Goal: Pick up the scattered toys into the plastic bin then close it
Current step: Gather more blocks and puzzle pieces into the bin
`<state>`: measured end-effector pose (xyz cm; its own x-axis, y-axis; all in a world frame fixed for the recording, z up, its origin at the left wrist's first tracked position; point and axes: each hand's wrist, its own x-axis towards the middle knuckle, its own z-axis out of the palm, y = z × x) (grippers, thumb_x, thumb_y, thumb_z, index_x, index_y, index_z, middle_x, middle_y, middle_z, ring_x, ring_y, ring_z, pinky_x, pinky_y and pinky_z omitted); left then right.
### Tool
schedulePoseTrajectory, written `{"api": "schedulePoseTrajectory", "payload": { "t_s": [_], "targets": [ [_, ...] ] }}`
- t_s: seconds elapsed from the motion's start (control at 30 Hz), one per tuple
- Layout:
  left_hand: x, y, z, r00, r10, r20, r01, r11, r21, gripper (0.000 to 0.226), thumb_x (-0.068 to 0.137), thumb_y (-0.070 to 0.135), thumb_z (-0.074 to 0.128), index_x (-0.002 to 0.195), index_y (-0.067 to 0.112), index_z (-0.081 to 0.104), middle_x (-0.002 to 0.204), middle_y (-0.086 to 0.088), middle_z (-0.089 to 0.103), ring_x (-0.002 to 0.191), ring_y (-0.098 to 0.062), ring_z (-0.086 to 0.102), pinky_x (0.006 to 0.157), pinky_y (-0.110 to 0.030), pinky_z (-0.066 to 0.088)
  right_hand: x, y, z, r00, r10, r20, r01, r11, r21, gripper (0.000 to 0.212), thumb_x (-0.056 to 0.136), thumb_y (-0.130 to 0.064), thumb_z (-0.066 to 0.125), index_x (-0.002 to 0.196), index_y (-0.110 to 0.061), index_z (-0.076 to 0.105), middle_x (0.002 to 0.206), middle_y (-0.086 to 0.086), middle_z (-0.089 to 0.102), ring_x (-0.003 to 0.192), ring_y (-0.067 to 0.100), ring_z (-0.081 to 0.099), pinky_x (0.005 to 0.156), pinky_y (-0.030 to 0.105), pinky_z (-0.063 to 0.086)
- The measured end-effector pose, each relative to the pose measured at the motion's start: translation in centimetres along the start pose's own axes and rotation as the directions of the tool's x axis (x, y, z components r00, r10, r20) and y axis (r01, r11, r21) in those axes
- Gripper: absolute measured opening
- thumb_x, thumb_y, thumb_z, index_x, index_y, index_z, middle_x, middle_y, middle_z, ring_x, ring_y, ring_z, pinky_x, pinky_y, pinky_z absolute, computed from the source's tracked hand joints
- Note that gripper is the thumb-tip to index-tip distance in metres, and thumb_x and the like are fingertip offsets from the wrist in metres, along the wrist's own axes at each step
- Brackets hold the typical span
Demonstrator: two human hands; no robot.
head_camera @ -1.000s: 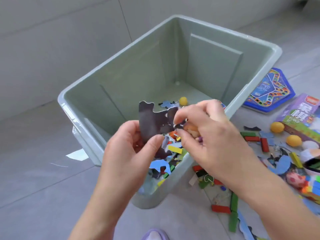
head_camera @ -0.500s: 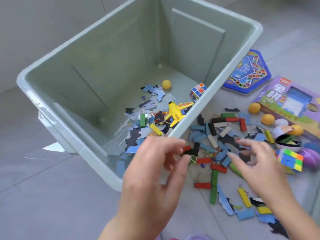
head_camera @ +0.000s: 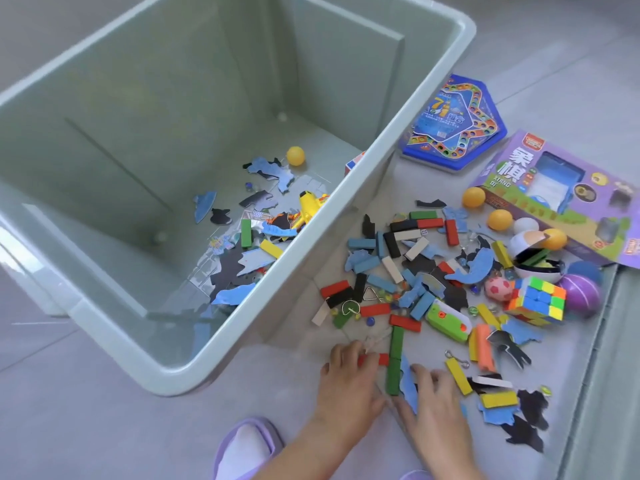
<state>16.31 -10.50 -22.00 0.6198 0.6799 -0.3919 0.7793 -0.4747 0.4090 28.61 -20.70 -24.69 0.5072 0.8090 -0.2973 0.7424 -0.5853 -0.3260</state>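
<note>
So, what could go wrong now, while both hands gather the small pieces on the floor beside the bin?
1. The left hand and right hand work near a blue marble and orange balls; a sweep could send them rolling away.
2. Thin puzzle pieces may slip from a handful and fall outside the bin.

Bright and evenly lit, in soft daylight. Shadows pale and blurred at the edges, deepest on the floor [head_camera: 104,427] under the near corner of the bin [head_camera: 346,64] toward 6 o'clock. Glary white along the rim at 9 o'clock. Toy pieces [head_camera: 242,261] dimly mirrored in the glossy inner wall. Bowed by the wide lens toward 12 and 9 o'clock. Slightly soft throughout, smeared at the left hand [head_camera: 346,386] and right hand [head_camera: 433,403].
</note>
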Motion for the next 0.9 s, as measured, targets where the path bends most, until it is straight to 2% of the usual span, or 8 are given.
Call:
{"api": "schedulePoseTrajectory", "payload": {
  "t_s": [0.17, 0.3, 0.4, 0.43, 0.5, 0.57, 0.77, 0.9],
  "targets": [
    [1.8, 2.1, 0.1, 0.996, -0.083, 0.023, 0.08, 0.992, 0.1, 0.062, 0.035, 0.061, 0.079, 0.085, 0.026, 0.064, 0.084, 0.002, 0.059, 0.069, -0.019, 0.058, 0.04, -0.029, 0.04, 0.7, 0.0, 0.8, 0.998, -0.035, -0.05, 0.039, 0.995, 0.089, 0.049, 0.053, -0.02, 0.088, 0.093, -0.014, 0.06, 0.084, 0.005, 0.055, 0.07, 0.028, 0.061, 0.054, 0.032, 0.049],
    [2.7, 3.1, 0.1, 0.982, -0.186, 0.032, 0.182, 0.978, 0.103, 0.06, 0.054, 0.056, 0.078, 0.096, 0.017, 0.06, 0.096, -0.004, 0.055, 0.087, -0.023, 0.056, 0.05, -0.033, 0.046, 0.8, 0.2, 1.1, 0.995, -0.04, -0.094, 0.051, 0.991, 0.127, 0.035, 0.058, -0.012, 0.086, 0.084, -0.009, 0.062, 0.084, 0.006, 0.056, 0.073, 0.029, 0.06, 0.058, 0.033, 0.049],
    [3.2, 2.5, 1.0, 0.983, -0.173, 0.064, 0.169, 0.983, 0.064, 0.058, 0.026, 0.038, 0.091, 0.072, 0.02, 0.062, 0.077, -0.001, 0.056, 0.064, -0.017, 0.056, 0.032, -0.021, 0.037, 0.9, 1.1, 0.9, 0.996, -0.021, -0.083, 0.031, 0.992, 0.12, 0.034, 0.057, -0.01, 0.084, 0.081, -0.01, 0.062, 0.083, 0.006, 0.054, 0.075, 0.029, 0.057, 0.064, 0.035, 0.047],
    [3.3, 1.9, 1.5, 0.987, -0.158, 0.006, 0.157, 0.985, 0.076, 0.056, 0.024, 0.032, 0.091, 0.071, 0.022, 0.061, 0.076, 0.0, 0.055, 0.061, -0.016, 0.056, 0.032, -0.019, 0.036, 1.0, 1.4, 0.8, 0.997, -0.012, -0.074, 0.02, 0.994, 0.104, 0.034, 0.055, -0.009, 0.084, 0.081, -0.011, 0.061, 0.084, 0.006, 0.054, 0.075, 0.03, 0.056, 0.065, 0.036, 0.048],
    [2.8, 0.6, 2.0, 0.991, -0.112, -0.068, 0.117, 0.991, 0.07, 0.054, 0.027, 0.024, 0.09, 0.071, 0.023, 0.058, 0.079, 0.001, 0.054, 0.061, -0.014, 0.055, 0.034, -0.017, 0.039, 1.0, 1.8, 0.4, 0.999, 0.015, -0.053, -0.01, 0.996, 0.091, 0.036, 0.053, -0.007, 0.084, 0.08, -0.012, 0.061, 0.085, 0.006, 0.054, 0.074, 0.031, 0.055, 0.063, 0.038, 0.048],
    [2.1, -0.4, 2.1, 0.993, -0.109, -0.053, 0.11, 0.994, 0.006, 0.052, 0.033, 0.02, 0.087, 0.073, 0.021, 0.054, 0.083, 0.0, 0.053, 0.061, -0.015, 0.054, 0.037, -0.019, 0.043, 1.1, 2.0, 0.0, 0.999, 0.015, -0.048, -0.01, 0.996, 0.088, 0.036, 0.052, -0.007, 0.083, 0.079, -0.012, 0.061, 0.084, 0.005, 0.053, 0.074, 0.03, 0.055, 0.063, 0.035, 0.045],
    [1.5, -1.8, 2.5, 0.985, -0.153, -0.084, 0.137, 0.976, -0.17, 0.028, 0.069, 0.023, 0.07, 0.092, 0.015, 0.057, 0.1, -0.006, 0.049, 0.08, -0.024, 0.056, 0.062, -0.034, 0.055, 2.1, 0.7, -1.2, 0.997, 0.025, -0.068, -0.011, 0.98, 0.198, 0.032, 0.058, -0.001, 0.079, 0.084, -0.011, 0.063, 0.081, 0.003, 0.054, 0.078, 0.027, 0.054, 0.067, 0.029, 0.038],
    [1.2, -1.9, 1.9, 0.974, -0.176, -0.145, 0.135, 0.958, -0.255, 0.029, 0.074, 0.027, 0.067, 0.098, 0.014, 0.056, 0.107, -0.005, 0.044, 0.085, -0.024, 0.055, 0.069, -0.031, 0.052, 4.2, -2.0, -2.4, 0.984, 0.176, -0.028, -0.155, 0.922, 0.355, 0.028, 0.072, -0.01, 0.071, 0.098, -0.011, 0.061, 0.092, 0.002, 0.051, 0.089, 0.024, 0.052, 0.071, 0.031, 0.041]
  ]
}}
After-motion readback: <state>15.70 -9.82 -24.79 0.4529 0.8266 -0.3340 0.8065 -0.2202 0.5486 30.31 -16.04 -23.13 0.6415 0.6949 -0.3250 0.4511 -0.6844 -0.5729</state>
